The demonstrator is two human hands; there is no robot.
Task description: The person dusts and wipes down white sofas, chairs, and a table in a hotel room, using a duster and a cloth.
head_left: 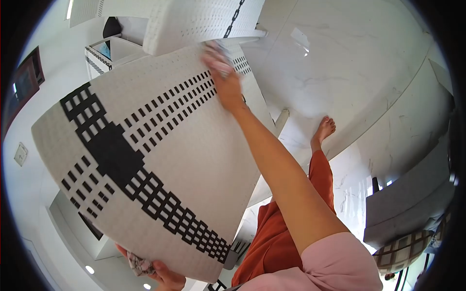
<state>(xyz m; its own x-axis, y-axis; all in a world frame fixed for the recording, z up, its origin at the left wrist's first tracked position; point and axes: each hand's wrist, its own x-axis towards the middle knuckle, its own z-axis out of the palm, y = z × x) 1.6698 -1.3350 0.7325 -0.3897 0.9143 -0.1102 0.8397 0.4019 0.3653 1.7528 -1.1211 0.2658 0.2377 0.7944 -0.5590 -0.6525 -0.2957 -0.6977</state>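
A large white woven panel (204, 160) with black block patterns, apparently a seat's backrest, stands tilted across the middle. My right hand (225, 80) presses at its far upper edge, over the rows of black dashes. That hand is smeared by motion, with a pale crumpled cloth (221, 62) in its fingers. At the panel's lower left edge, my left hand (167, 277) is closed around a crumpled patterned cloth (140, 265), which touches the edge. Part of the left hand is hidden behind the panel.
Another white woven piece (194, 24) adjoins at the top. A woven-sided table (99, 58) stands behind. Glossy marble-look tiles (349, 63) cover the floor, where my bare foot (326, 128) rests. A grey sofa (407, 194) and a checked cushion (403, 252) are at right.
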